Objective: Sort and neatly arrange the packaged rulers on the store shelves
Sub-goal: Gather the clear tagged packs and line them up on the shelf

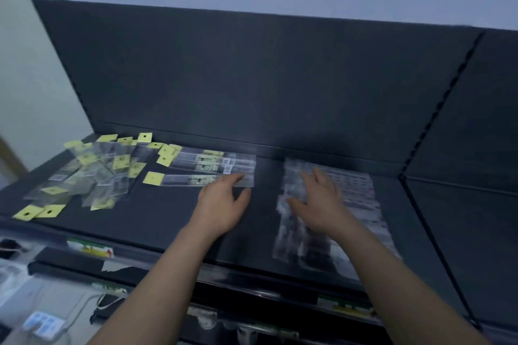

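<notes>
the step in hand looks like lining up: sorted rulers are being squared into rows on the flat dark grey metal shelf [173, 221], which fills the middle of the frame.

at centre left, the left hand [221, 204] lies palm down with its fingers nearly straight and only loosely spread. its fingertips rest on the right end of a single long clear-sleeved ruler with a yellow square header card [193, 179]. it grips nothing; it looks set to slide or nudge that ruler. just behind this ruler, towards the back panel, a tidy row of about 4 similar packaged rulers [213, 161] lies parallel, ends roughly level.

at centre right, the right hand [319, 204] is opened wide, fingers fanned, palm down over a broad batch of clear plastic packets with no yellow cards [356, 196]. this area is blurred, so i cannot tell whether the palm presses on the packets or hovers just above; it holds nothing.

at the left of the frame a loose heap of clear sleeves with yellow header cards [92, 176] lies crossed at all angles, unsorted, so by my judgement the task is well short of done.

the next move likely calls for pushing the single ruler back until it sits touching the tidy row with ends flush. slick sleeves may skid or overlap, so a light, flat push seems wise.
</notes>
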A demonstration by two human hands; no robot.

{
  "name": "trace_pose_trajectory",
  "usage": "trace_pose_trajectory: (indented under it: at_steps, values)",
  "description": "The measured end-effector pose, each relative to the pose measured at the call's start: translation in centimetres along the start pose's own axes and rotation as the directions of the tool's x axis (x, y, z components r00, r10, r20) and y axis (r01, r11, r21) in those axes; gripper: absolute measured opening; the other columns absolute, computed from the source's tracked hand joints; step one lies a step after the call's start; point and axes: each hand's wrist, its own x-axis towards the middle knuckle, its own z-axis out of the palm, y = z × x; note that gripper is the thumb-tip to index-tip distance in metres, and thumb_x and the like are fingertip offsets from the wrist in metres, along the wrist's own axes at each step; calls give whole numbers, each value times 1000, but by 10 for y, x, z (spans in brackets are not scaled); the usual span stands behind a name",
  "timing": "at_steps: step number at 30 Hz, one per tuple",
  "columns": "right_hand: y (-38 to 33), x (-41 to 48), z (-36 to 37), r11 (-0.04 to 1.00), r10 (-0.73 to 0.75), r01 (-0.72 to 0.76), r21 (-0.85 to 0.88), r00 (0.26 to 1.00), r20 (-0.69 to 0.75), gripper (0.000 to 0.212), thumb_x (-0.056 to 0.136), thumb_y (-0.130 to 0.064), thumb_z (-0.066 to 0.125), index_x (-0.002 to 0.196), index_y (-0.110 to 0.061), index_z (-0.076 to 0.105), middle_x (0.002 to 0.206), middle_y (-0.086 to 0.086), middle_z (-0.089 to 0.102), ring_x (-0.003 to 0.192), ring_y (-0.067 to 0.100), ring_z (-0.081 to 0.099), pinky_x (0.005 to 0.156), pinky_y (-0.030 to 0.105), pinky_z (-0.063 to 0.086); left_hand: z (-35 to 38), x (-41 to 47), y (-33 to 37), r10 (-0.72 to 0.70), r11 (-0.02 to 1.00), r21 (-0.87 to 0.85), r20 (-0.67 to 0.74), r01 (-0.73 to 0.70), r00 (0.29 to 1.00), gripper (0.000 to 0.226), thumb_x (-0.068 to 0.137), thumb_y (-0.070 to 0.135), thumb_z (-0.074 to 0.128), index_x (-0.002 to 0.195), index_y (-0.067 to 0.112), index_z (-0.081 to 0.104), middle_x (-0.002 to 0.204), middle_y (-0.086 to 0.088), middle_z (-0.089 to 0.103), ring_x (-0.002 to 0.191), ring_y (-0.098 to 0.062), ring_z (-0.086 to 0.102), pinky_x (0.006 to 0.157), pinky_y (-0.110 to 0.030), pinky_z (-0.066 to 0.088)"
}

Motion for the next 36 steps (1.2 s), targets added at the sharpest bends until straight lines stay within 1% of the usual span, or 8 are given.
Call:
trace_pose_trajectory:
  at_steps: [4, 9, 18, 24, 27, 30, 33, 36]
  values:
    - [-69, 22, 22, 990, -135, 135, 32, 991, 20, 67, 97, -43, 44, 152, -19, 14, 161, 12, -6, 148, 23, -7, 120, 40, -4, -47, -1, -54, -109, 994, -13, -103, 109, 989, 38, 96, 33, 52, 130, 17, 58, 128, 1, 62, 113, -19, 59, 94, -31, 47]
    - [-154, 52, 60, 980, -200, 199, 19, 976, 85, 63, 96, -43, 45, 150, -20, 22, 161, 11, 2, 148, 24, -1, 120, 44, -1, -106, 3, -128, -221, 975, -28, -216, 220, 951, 32, 96, 26, 53, 122, 11, 62, 116, -6, 68, 102, -23, 63, 81, -27, 46]
    - [-291, 92, 114, 961, -193, 160, 227, 972, 134, 49, 99, -33, 48, 142, -11, 41, 148, 4, 38, 134, 20, 37, 107, 29, 31, -186, 38, -259, -271, 924, 219, -204, 314, 941, 34, 91, 28, 52, 118, 11, 65, 117, -13, 66, 105, -34, 60, 91, -39, 49]
    - [-360, 112, 141, 970, -134, 122, 211, 990, 46, 27, 92, -33, 57, 97, -7, 63, 103, 10, 59, 95, 25, 56, 79, 37, 49, -209, 57, -314, -296, 896, 297, -153, 330, 943, 32, 91, 27, 52, 117, 11, 64, 115, -15, 60, 105, -33, 56, 84, -38, 47]
    - [-383, 118, 153, 982, -153, 145, 124, 987, 54, 32, 86, -33, 62, 65, -23, 40, 87, 6, 52, 79, 21, 50, 61, 30, 38, -208, 56, -332, -274, 921, 262, -89, 288, 958, 20, 88, 22, 52, 95, 13, 67, 109, -13, 59, 96, -29, 55, 74, -31, 43]
    - [-393, 124, 159, 990, -132, 127, 61, 988, 81, 23, 86, -31, 62, 73, -20, 46, 95, 9, 56, 84, 24, 54, 70, 33, 44, -205, 54, -342, -215, 960, 165, -88, 228, 973, 17, 86, 20, 56, 94, 14, 71, 104, -9, 59, 93, -26, 57, 75, -30, 45]
    - [-394, 130, 157, 992, -92, 75, 101, 980, 178, 17, 87, -27, 61, 93, -13, 56, 95, 8, 59, 87, 25, 58, 74, 35, 48, -206, 55, -347, -222, 968, 102, -87, 230, 971, 14, 84, 22, 59, 87, 17, 71, 96, -9, 63, 81, -25, 59, 65, -27, 42]
    - [-391, 130, 156, 991, -130, 124, 46, 974, 185, 12, 92, -26, 49, 87, -16, 46, 86, 3, 50, 80, 23, 49, 68, 32, 40, -206, 59, -347, -251, 968, 4, -76, 252, 965, 18, 85, 27, 58, 72, 15, 64, 81, -15, 65, 72, -31, 61, 61, -30, 42]
